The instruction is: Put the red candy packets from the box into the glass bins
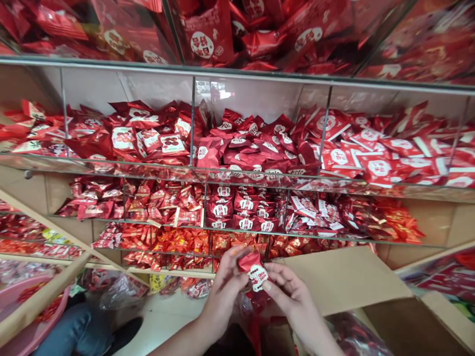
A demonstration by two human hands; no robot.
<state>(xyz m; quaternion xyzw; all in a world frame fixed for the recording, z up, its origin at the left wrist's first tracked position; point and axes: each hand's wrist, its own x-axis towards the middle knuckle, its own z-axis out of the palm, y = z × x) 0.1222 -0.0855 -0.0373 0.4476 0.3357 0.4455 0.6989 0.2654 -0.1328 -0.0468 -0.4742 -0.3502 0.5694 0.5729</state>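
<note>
A small red packet (256,272) with a white label hangs between my two hands, low in the middle of the head view. My left hand (228,279) pinches its left edge. On the other side, the thumb and fingers of my right hand (287,287) close on its right edge. Just beyond my fingers is a shelf row of stacked dark red packets with white labels (245,223). Below the packet in my hands, more red wrapping shows, partly hidden by my hands.
Glass-divided shelves (260,175) of red packets span the view. An open cardboard box (345,279) stands at the lower right. At the lower left are a pink basin (61,314), a wooden bar (44,296) and a person's leg in jeans (79,329).
</note>
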